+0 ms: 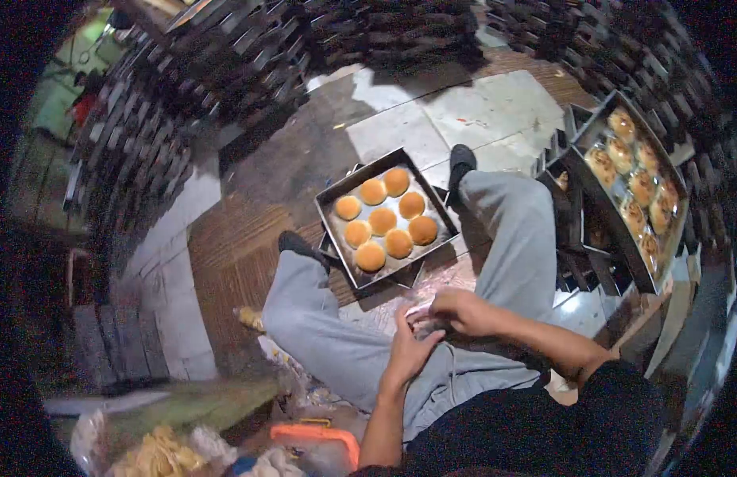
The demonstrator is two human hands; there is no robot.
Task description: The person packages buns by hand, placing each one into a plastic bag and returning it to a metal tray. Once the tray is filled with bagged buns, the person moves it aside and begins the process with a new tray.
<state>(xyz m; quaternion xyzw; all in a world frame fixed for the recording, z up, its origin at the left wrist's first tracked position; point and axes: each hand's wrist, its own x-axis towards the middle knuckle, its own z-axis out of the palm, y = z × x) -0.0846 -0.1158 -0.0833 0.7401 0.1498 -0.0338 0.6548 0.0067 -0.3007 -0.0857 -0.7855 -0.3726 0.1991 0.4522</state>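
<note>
My left hand (414, 347) and my right hand (461, 311) are close together above my lap. The fingers of both are bent around something small and pale, mostly hidden by them and blurred, so its kind does not show. Just beyond my hands, a square metal tray (359, 284) lies between my feet, slightly turned. In it are several round golden-brown buns (383, 221), loosely in rows. Neither hand touches the tray or the buns.
On my right, a tray (653, 280) of glossy, apparently wrapped buns (642, 188) tops stacked trays. Tall stacks of dark trays (420, 33) surround the floor. An orange plastic rim (313, 433) and bags (158, 453) are at lower left.
</note>
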